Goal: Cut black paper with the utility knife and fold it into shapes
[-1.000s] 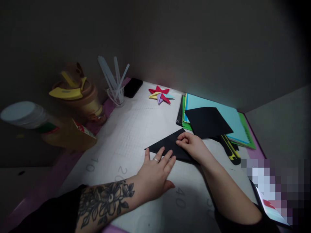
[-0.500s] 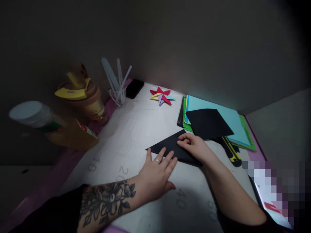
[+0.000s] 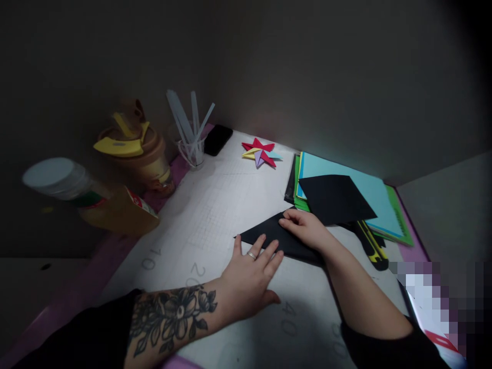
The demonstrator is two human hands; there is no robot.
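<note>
A black sheet folded into a triangle (image 3: 265, 228) lies on the white, numbered mat (image 3: 219, 205). My left hand (image 3: 251, 274), with a ring on one finger, rests with its fingers spread on the triangle's lower left edge. Curled fingers of my right hand (image 3: 305, 228) press on the triangle near its top corner; whether they pinch any paper is too small to tell. Behind my right hand, a flat black square (image 3: 336, 199) lies over a stack of coloured sheets (image 3: 367, 184).
A folded star (image 3: 261, 152) and a phone (image 3: 218, 140) lie at the back. On the left stand a cup of strips (image 3: 192, 154), a brown tumbler (image 3: 148, 166) and a white-lidded bottle (image 3: 57, 177). A yellow-black cutter (image 3: 372, 246) is at right.
The whole view has shifted slightly, so objects appear a little farther right. My right fingers have slid slightly left along the triangle; my left hand stays on its edge.
</note>
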